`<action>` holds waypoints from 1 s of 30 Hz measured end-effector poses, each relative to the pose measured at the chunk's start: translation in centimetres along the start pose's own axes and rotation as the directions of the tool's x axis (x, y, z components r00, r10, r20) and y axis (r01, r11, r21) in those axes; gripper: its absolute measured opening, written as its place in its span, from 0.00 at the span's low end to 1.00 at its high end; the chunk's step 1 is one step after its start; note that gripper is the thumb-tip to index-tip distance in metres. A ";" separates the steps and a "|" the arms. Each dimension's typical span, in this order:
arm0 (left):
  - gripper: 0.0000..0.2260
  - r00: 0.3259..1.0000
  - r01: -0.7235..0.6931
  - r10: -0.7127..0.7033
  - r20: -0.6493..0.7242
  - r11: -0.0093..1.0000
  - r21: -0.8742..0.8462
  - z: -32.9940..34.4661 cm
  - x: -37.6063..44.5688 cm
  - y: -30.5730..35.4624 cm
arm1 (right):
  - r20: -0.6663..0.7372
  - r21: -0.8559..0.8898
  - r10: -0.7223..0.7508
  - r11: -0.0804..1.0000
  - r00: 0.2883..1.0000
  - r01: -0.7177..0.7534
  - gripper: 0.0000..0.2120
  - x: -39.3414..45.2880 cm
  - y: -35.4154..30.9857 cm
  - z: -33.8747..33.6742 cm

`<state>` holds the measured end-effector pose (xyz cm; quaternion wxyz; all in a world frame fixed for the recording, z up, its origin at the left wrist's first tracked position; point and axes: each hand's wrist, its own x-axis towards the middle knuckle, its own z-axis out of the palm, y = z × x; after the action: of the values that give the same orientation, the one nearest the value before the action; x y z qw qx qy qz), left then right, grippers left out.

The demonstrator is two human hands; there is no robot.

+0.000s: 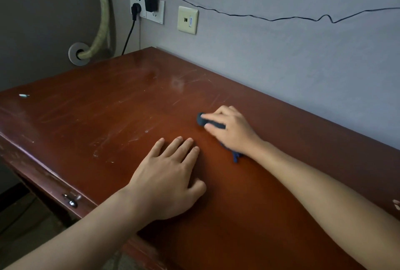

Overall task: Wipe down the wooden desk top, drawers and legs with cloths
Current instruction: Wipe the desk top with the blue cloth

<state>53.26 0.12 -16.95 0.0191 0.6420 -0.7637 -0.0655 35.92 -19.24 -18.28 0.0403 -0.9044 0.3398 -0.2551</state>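
The reddish-brown wooden desk top (pixel 112 113) fills the view, scratched and streaked with pale dust marks on its left half. My right hand (pixel 231 131) grips a dark blue cloth (pixel 203 119) bunched under its fingers and pressed on the desk near the back edge; a frayed end of the cloth (pixel 236 157) pokes out below the wrist. My left hand (pixel 168 176) lies flat on the desk with straight spread fingers, just in front and to the left of the right hand.
The desk stands against a grey wall with sockets (pixel 149 7), a black adapter (pixel 150 0) and a thin cable (pixel 270 18) running right. A wrapped pipe (pixel 101 25) enters the wall at the left. A metal drawer handle (pixel 72 200) sits on the front edge. A small scrap (pixel 23 95) lies far left.
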 end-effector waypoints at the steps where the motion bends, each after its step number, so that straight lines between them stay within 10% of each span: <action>1: 0.36 1.000 -0.011 0.010 0.016 1.000 0.016 -0.1 0.6 0.1 | -0.048 -0.050 0.094 0.994 0.994 -0.096 0.15 1.1 1.9 0.0; 6: 0.34 0.996 -0.050 0.050 0.071 0.999 -0.003 -0.4 5.0 -0.3 | -0.145 -0.189 0.447 0.863 0.883 -0.468 0.15 5.4 8.8 -0.2; 15: 0.33 0.995 -0.092 0.093 0.028 0.996 -0.018 0.2 7.0 -0.5 | 0.031 0.021 -0.055 0.998 0.998 0.054 0.15 1.0 4.5 -1.0; 23: 0.33 0.994 -0.105 0.105 -0.013 0.994 -0.029 0.4 7.2 -0.8 | -0.056 -0.214 0.445 0.869 0.894 -0.446 0.18 8.6 11.4 -0.1; 30: 0.27 0.956 -0.156 0.110 -0.270 0.975 -0.155 0.7 6.5 -0.7 | 0.146 0.078 -0.025 0.997 0.989 0.013 0.17 3.0 2.1 -0.2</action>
<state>52.70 -6.38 -18.04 0.1799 0.5877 -0.7875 -0.0461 36.53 -22.72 -17.33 0.0976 -0.9216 0.3172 -0.2012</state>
